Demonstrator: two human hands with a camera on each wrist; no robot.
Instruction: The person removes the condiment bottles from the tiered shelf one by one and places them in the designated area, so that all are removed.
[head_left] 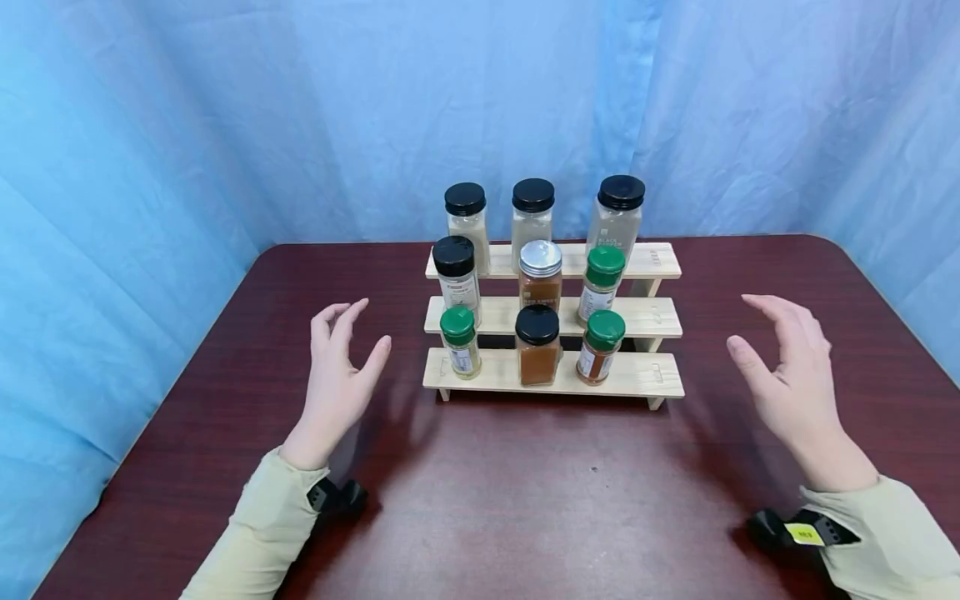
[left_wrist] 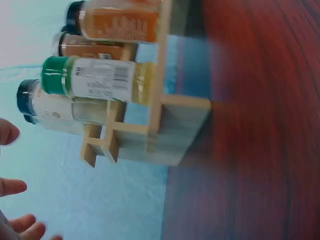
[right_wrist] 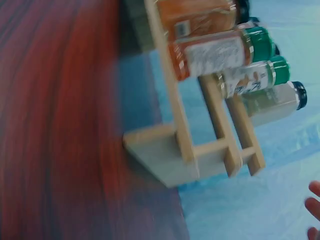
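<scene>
A three-step wooden rack (head_left: 630, 373) stands on the table with several spice jars on it, three to a step. On the front step are a green-capped jar (head_left: 461, 354), a black-capped jar of brown powder (head_left: 538, 362) and a green-capped jar of reddish spice (head_left: 595, 362). A silver-lidded jar (head_left: 540, 287) is mid-step; black-lidded jars, one a black pepper jar (head_left: 613, 225), line the top. My left hand (head_left: 337, 383) hovers left of the rack, fingers spread, holding nothing. To the rack's right, my right hand (head_left: 798, 379) is likewise spread, touching nothing.
The dark red-brown table (head_left: 525, 500) extends around the rack. Blue curtains (head_left: 375, 108) hang behind it and along both sides. A black wrist camera (head_left: 348, 497) is strapped to the left wrist, another (head_left: 768, 529) to the right.
</scene>
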